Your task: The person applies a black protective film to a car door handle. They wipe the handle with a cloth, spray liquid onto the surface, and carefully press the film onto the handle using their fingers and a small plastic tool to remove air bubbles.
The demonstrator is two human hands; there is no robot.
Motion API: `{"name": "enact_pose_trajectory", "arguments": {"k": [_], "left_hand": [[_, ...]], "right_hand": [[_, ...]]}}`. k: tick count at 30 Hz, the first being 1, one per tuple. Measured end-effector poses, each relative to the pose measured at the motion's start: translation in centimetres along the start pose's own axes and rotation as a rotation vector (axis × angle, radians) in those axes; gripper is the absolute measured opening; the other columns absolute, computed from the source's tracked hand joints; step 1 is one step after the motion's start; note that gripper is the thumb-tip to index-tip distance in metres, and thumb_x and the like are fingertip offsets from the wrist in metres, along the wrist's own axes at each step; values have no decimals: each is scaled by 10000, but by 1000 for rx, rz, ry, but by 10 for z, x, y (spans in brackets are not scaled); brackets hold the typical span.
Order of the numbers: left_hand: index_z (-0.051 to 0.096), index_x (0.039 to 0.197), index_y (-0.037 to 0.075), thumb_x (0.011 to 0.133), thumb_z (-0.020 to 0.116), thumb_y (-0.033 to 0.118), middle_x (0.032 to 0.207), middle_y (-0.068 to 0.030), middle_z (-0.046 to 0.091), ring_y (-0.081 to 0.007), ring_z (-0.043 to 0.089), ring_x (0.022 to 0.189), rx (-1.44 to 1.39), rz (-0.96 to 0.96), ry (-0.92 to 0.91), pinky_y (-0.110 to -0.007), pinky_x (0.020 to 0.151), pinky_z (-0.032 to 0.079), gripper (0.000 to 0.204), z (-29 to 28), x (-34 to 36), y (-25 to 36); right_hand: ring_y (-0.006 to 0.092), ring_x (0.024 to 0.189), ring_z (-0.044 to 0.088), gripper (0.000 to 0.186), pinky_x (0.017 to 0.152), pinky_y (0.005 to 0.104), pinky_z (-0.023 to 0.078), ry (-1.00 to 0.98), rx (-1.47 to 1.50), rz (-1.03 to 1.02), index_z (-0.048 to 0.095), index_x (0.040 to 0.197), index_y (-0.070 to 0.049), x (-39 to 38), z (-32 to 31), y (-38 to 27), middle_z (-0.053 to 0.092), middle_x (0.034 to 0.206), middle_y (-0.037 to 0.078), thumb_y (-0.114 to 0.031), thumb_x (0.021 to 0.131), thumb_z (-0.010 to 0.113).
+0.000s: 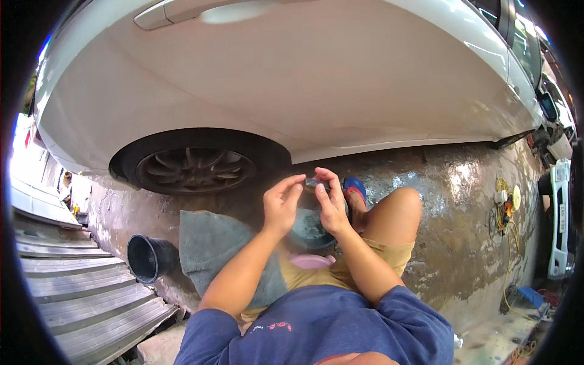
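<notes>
Above a dark basin of water [310, 230], my two hands are raised close together around a small, dark, flat piece [312, 183]. My right hand [330, 204] grips it between thumb and fingers. The fingertips of my left hand [281, 208] are pinched together at its left edge. Whether the piece is sandpaper or a thin block, I cannot make out. A grey towel [216, 252] is draped over my left leg. Just below the basin, between my legs, is a pink plastic thing [312, 261].
A white car's side panel [304, 73] and spoked wheel [198, 170] stand ahead. A black bucket [151, 258] is at left beside corrugated metal sheets [91, 274]. On the wet concrete floor [450, 243], a yellow cord [504, 207] lies at right near a detached bumper [558, 219].
</notes>
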State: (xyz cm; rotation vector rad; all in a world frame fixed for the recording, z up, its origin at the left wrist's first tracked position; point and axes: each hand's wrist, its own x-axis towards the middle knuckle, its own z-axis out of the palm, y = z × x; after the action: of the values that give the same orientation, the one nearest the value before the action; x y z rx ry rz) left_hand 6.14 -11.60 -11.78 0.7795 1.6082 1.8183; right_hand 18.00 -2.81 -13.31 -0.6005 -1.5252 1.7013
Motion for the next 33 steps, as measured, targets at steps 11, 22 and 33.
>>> {"name": "enact_pose_trajectory", "arguments": {"k": [11,22,33], "left_hand": [[759,1099,-16,946,707,-45,1012,-43,750,-97,691,898,32,-11,-73,-248,802,553,164,-5,0,-1],[778,1043,-11,914,748,-20,946,-45,768,-86,696,875,1,-32,-66,-247,802,565,133,-9,-3,13],[757,1059,-35,915,779,-10,974,-89,774,-121,729,883,22,-121,-119,-267,832,599,147,0,-7,26]], "right_hand": [[184,1227,503,627,1058,349,433,-184,213,67,486,1348,-58,1,-24,3,506,1257,87,23,773,720],[264,1123,624,245,968,371,511,-138,-237,-295,688,1049,-10,2,-18,-31,648,1152,143,53,819,741],[218,934,681,149,831,331,546,-4,-186,-300,721,984,8,5,-16,-27,703,997,115,73,854,753]]}}
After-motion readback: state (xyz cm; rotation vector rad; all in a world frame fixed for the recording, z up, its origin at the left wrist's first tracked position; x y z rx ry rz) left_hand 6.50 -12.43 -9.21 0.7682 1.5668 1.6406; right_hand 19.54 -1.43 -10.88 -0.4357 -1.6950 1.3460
